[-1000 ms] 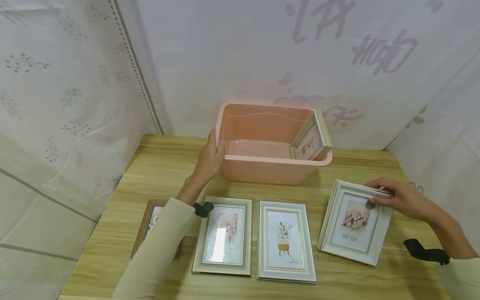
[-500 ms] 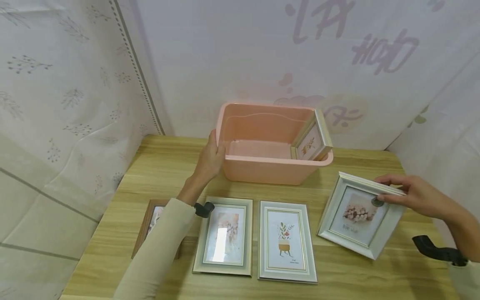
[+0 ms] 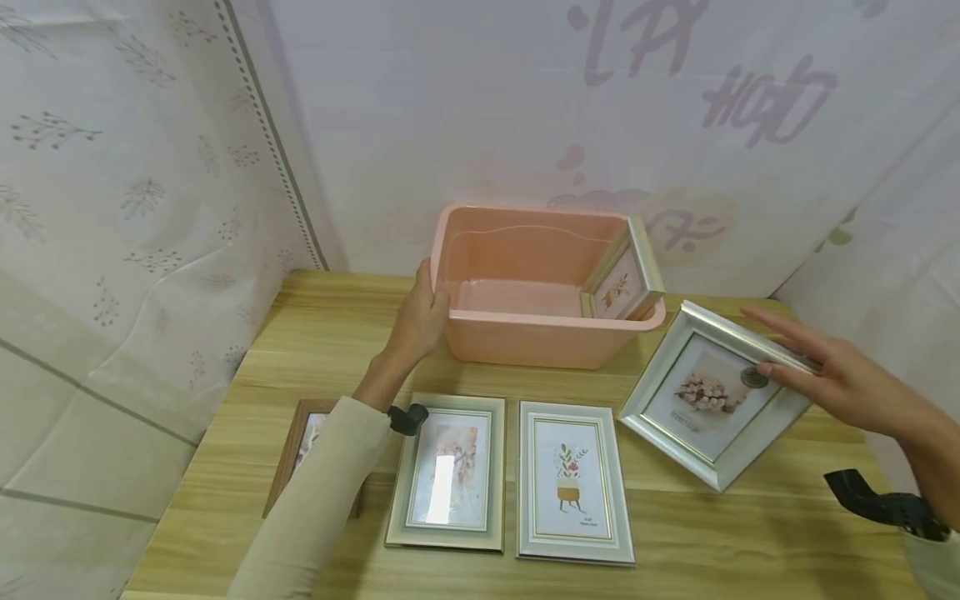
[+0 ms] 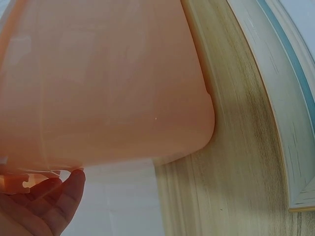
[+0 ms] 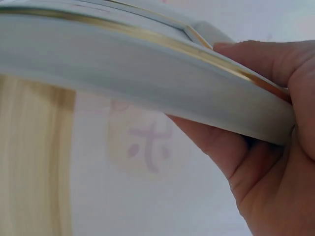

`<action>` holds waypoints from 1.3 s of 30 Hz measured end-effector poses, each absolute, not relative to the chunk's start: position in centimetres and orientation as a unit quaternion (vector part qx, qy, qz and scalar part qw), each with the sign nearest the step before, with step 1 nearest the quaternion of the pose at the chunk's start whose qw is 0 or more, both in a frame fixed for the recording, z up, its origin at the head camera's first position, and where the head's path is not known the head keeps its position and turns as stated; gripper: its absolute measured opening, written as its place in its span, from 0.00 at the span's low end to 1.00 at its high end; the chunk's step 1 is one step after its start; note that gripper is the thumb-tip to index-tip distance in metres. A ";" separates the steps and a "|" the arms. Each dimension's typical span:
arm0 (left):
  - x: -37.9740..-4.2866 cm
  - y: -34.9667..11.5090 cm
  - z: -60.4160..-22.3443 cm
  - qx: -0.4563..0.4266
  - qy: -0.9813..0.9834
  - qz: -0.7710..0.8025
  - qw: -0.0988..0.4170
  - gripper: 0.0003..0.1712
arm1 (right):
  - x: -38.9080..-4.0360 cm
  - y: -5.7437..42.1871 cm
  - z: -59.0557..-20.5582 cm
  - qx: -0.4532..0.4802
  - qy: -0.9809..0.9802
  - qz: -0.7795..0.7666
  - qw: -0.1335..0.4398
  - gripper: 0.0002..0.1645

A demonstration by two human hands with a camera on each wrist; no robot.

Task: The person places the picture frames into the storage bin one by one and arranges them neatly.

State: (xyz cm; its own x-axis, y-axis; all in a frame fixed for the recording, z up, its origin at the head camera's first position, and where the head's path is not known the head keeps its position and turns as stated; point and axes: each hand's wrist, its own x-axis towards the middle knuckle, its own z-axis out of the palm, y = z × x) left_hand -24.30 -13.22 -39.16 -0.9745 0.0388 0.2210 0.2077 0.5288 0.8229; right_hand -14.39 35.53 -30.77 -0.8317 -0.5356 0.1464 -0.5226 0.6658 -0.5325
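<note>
My left hand (image 3: 422,318) grips the left rim of a pink plastic bin (image 3: 525,343); the left wrist view shows its fingers at the edge of the bin's wall (image 4: 108,88). Inside the bin, a gold-edged picture frame (image 3: 621,283) leans against the right end. My right hand (image 3: 847,379) holds a white picture frame (image 3: 678,433) with a pink blossom print by its upper right side, thumb on the front. In the right wrist view the thumb lies over the frame's edge (image 5: 147,83) and the fingers are beneath it. The held frame is tilted over the table, right of the bin.
On the wooden table (image 3: 337,333) lie a white frame with a plant print (image 3: 567,483), a pale gold-green frame with a blossom print (image 3: 447,472) and a brown frame (image 3: 288,458) partly hidden by the left sleeve. A patterned cloth wall (image 3: 487,100) rises behind the bin.
My right hand has lifted and tilted the white blossom frame, and it now sits higher and closer to the bin. My left hand and the bin have stayed in place.
</note>
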 end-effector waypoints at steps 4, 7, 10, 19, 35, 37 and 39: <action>-24.2 -13.2 -39.1 -0.073 -0.870 -0.480 0.087 0.32 | -14.1 34.2 -29.5 -0.308 0.916 -0.252 -0.052 0.42; -24.2 -13.2 -39.0 -0.074 -0.867 -0.485 0.089 0.30 | -14.1 33.3 -28.4 -0.320 0.907 -0.262 -0.073 0.39; -24.2 -13.2 -39.2 -0.074 -0.867 -0.485 0.085 0.31 | -14.0 32.6 -27.3 -0.322 0.902 -0.273 -0.086 0.37; -24.4 -13.3 -39.2 -0.068 -0.867 -0.486 0.084 0.31 | -14.6 30.3 -24.6 -0.209 0.910 -0.322 -0.155 0.32; -24.3 -13.2 -39.1 -0.064 -0.870 -0.481 0.086 0.31 | -18.9 24.3 -22.4 -0.108 0.874 -0.449 -0.154 0.34; -24.4 -13.2 -39.1 -0.065 -0.870 -0.481 0.087 0.31 | -19.5 23.7 -22.7 -0.100 0.894 -0.403 -0.164 0.33; -24.4 -13.1 -39.1 -0.065 -0.869 -0.482 0.088 0.31 | -20.0 23.1 -23.0 -0.093 0.910 -0.366 -0.173 0.33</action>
